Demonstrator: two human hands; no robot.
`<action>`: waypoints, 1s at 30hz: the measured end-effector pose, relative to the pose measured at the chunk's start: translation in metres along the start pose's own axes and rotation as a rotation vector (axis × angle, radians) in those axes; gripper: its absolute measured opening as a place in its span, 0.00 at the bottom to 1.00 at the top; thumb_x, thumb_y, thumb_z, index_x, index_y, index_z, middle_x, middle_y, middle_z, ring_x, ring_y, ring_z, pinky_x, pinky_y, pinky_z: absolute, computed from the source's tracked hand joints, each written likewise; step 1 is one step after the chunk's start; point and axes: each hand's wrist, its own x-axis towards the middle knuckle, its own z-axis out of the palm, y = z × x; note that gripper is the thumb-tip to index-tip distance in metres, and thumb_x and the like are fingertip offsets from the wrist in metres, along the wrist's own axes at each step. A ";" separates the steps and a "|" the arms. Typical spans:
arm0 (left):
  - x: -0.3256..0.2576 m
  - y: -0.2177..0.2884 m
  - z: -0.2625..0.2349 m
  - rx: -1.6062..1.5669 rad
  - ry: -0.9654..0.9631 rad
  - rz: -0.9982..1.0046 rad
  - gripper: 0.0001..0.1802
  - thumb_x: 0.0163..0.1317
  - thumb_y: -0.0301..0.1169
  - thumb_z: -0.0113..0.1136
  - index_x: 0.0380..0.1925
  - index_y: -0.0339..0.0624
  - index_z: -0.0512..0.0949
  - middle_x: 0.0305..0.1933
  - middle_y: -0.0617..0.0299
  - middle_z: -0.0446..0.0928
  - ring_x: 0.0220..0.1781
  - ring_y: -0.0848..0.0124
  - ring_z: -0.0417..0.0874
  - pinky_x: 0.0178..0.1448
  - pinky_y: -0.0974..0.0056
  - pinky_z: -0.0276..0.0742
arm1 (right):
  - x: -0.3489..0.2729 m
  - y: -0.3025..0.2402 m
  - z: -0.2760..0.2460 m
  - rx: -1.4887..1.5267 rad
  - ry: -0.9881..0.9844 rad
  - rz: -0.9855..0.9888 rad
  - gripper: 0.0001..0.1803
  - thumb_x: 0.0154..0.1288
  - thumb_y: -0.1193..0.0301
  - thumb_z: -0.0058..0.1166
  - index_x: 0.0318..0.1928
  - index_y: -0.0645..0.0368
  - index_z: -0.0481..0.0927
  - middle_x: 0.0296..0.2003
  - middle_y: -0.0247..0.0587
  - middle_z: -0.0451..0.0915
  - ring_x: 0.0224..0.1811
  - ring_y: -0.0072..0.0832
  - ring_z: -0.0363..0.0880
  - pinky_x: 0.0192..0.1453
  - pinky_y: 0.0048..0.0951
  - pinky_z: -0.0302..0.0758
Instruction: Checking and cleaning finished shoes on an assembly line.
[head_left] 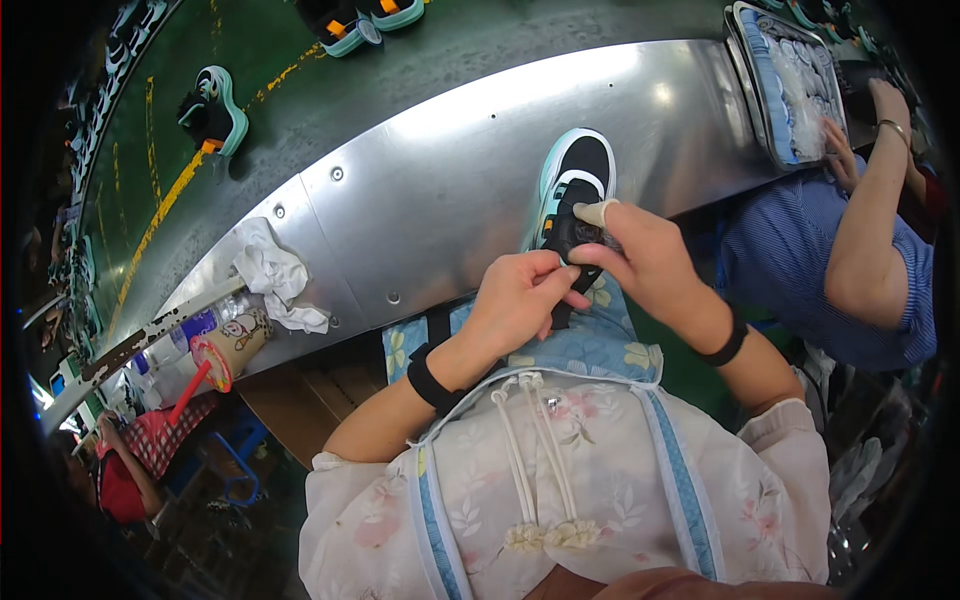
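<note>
A black sneaker [578,165] with white and mint-green sides lies on the metal bench in front of me, its toe pointing away. My right hand [645,255] is closed on its dark upper near the ankle opening, and a pale finger cot [595,212] covers one fingertip. At the heel end, close against the right fingers, my left hand [522,298] is closed in a pinch. Whatever sits between those left fingertips is too small or too hidden to make out. Dark bands circle both my wrists.
A metal bench [430,190] borders a green conveyor belt [300,110] carrying sneakers [215,115]. Crumpled white paper [272,270], a drink cup [240,340] and a chipped metal bar [150,335] are at left. At right, a person [830,250] reaches toward a tray [745,80] of wrapped items.
</note>
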 end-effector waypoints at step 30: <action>0.011 -0.008 -0.005 -0.123 -0.065 0.018 0.16 0.69 0.34 0.51 0.34 0.30 0.79 0.35 0.49 0.83 0.19 0.76 0.78 0.19 0.74 0.69 | 0.019 0.006 -0.043 -0.113 -0.286 -0.028 0.19 0.54 0.62 0.66 0.38 0.61 0.75 0.22 0.46 0.73 0.21 0.40 0.73 0.27 0.34 0.69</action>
